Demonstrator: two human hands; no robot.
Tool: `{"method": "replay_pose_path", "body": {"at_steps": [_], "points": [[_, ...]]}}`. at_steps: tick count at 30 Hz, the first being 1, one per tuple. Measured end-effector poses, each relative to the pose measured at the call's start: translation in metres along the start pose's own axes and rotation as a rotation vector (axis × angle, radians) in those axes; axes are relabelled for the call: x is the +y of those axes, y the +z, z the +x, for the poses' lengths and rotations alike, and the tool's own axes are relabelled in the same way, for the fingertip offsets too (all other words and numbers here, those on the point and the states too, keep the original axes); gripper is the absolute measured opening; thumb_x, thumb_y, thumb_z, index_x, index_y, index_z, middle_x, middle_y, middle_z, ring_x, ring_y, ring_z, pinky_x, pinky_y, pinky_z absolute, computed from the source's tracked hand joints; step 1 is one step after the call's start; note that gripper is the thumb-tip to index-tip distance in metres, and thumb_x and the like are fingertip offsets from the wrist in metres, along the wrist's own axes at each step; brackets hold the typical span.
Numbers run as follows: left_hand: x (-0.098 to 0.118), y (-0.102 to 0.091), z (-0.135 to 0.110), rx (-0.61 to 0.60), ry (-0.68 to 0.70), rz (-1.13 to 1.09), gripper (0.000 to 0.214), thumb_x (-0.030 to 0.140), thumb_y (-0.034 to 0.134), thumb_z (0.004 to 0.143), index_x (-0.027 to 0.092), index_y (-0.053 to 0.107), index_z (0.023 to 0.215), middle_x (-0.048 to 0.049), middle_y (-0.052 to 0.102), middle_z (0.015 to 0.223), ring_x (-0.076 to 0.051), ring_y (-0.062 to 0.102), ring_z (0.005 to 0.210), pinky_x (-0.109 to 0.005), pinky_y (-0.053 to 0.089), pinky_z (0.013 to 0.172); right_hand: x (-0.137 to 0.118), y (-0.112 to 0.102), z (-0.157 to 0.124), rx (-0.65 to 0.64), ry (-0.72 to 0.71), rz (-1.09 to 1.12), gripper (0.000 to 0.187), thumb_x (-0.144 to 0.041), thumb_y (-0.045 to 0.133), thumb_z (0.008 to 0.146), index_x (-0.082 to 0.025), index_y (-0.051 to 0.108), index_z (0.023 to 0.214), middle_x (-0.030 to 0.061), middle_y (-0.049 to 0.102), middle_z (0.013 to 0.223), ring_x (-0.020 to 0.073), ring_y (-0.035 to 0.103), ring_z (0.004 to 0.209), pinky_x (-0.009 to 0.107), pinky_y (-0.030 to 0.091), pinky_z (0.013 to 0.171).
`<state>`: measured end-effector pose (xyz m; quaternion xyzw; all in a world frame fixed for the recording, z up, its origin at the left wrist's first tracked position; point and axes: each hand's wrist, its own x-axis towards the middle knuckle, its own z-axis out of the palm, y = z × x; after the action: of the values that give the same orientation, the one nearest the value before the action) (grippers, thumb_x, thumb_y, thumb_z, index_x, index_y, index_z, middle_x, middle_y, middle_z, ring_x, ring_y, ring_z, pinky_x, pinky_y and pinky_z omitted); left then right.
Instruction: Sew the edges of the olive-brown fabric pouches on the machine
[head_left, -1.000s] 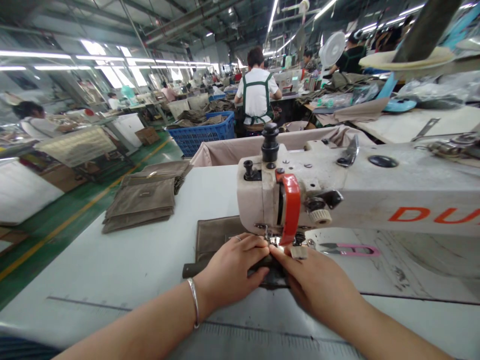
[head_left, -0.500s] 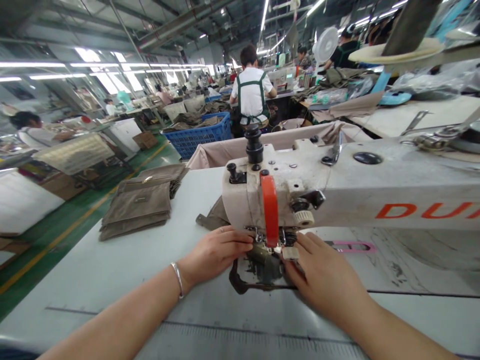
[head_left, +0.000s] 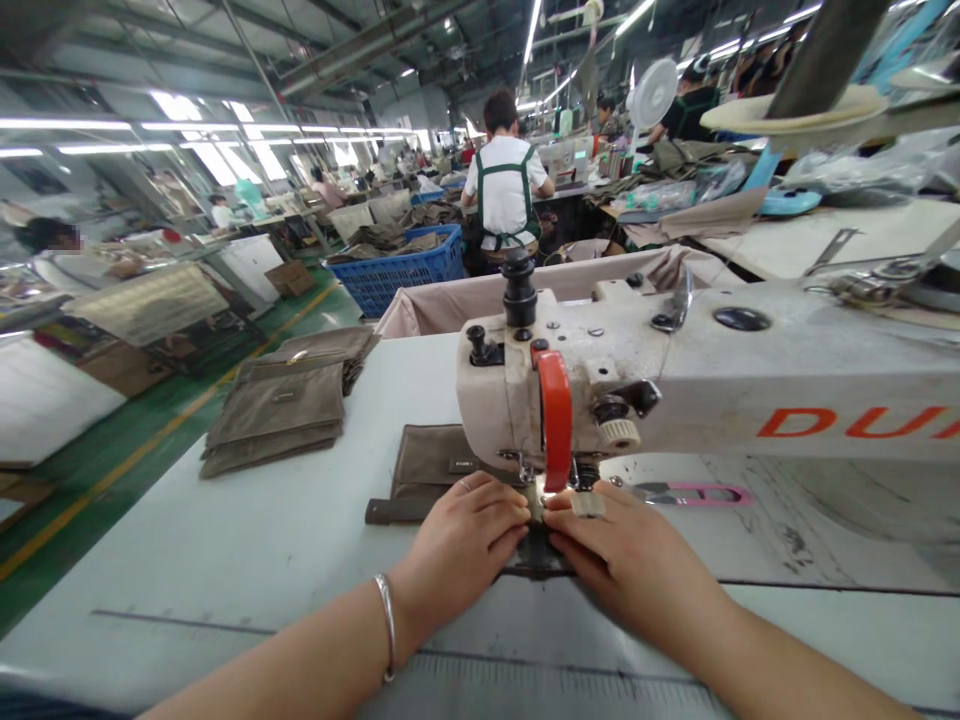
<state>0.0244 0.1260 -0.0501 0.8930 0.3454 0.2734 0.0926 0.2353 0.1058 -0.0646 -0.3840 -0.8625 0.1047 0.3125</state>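
Note:
A brown fabric piece [head_left: 427, 455] with a small label and a strap end [head_left: 382, 511] at its left lies partly under the head of a white sewing machine [head_left: 675, 350]. My left hand [head_left: 469, 535] grips its near edge, fingers pressed together just left of the needle area. From the right, my right hand [head_left: 630, 550] holds the same cloth by the presser foot, thumb and fingers closed close to my left fingertips. An orange guard [head_left: 555, 420] hides the needle, and my fingers cover much of the held edge.
A stack of brown fabric pouches [head_left: 277, 400] lies on the white table [head_left: 300, 560] at left. Pink-handled thread snips [head_left: 705, 494] rest under the machine arm. Beyond the table are a pink cloth-lined bin [head_left: 427, 312], a blue crate [head_left: 405, 265] and a seated co-worker [head_left: 506, 185].
The fabric piece has come out further left of the machine, showing its label and strap. My left hand has shifted right and nearer me; both hands are now closer together.

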Motion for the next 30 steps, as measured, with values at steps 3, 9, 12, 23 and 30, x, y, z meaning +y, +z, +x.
{"method": "replay_pose_path", "body": {"at_steps": [3, 9, 12, 23, 30], "points": [[-0.002, 0.003, 0.0, 0.018, 0.0, -0.004, 0.01, 0.019, 0.058, 0.091, 0.02, 0.068, 0.093, -0.0009, 0.073, 0.095, -0.016, 0.066, 0.088, -0.032, 0.051, 0.086, 0.0, 0.001, 0.0, 0.001, -0.003, 0.002, 0.016, -0.014, 0.051, 0.092, -0.018, 0.065, 0.1, 0.0073, 0.065, 0.097, 0.0227, 0.052, 0.085, 0.037, 0.046, 0.076], [-0.009, 0.007, 0.006, 0.054, -0.014, -0.017, 0.008, 0.02, 0.061, 0.089, 0.02, 0.069, 0.09, -0.0009, 0.073, 0.093, -0.016, 0.065, 0.087, -0.03, 0.051, 0.085, 0.003, 0.002, 0.003, 0.019, 0.001, -0.048, 0.015, -0.013, 0.051, 0.091, -0.019, 0.065, 0.092, 0.0055, 0.066, 0.089, 0.0215, 0.054, 0.081, 0.034, 0.047, 0.072], [-0.012, 0.008, 0.01, 0.063, -0.017, -0.005, 0.006, 0.019, 0.063, 0.087, 0.02, 0.069, 0.088, -0.0007, 0.073, 0.091, -0.016, 0.065, 0.086, -0.029, 0.05, 0.086, 0.005, 0.003, 0.005, 0.037, 0.003, -0.074, 0.017, -0.013, 0.05, 0.091, -0.019, 0.066, 0.091, 0.0064, 0.066, 0.091, 0.0211, 0.055, 0.086, 0.033, 0.048, 0.076], [-0.016, 0.009, 0.016, 0.03, -0.126, 0.002, 0.005, 0.016, 0.07, 0.081, 0.02, 0.071, 0.084, 0.0, 0.074, 0.088, -0.019, 0.065, 0.086, -0.032, 0.049, 0.087, 0.009, 0.008, 0.008, 0.017, 0.049, -0.119, 0.016, -0.013, 0.05, 0.091, -0.019, 0.065, 0.095, 0.0078, 0.065, 0.095, 0.0242, 0.056, 0.088, 0.037, 0.049, 0.079], [-0.015, 0.011, 0.016, 0.03, -0.156, 0.0, 0.007, 0.017, 0.069, 0.082, 0.022, 0.072, 0.086, 0.0003, 0.074, 0.089, -0.019, 0.065, 0.086, -0.034, 0.049, 0.088, 0.009, 0.008, 0.008, 0.009, 0.071, -0.128, 0.015, -0.015, 0.049, 0.092, -0.019, 0.064, 0.089, 0.0078, 0.063, 0.094, 0.0237, 0.055, 0.088, 0.036, 0.048, 0.079]]}}
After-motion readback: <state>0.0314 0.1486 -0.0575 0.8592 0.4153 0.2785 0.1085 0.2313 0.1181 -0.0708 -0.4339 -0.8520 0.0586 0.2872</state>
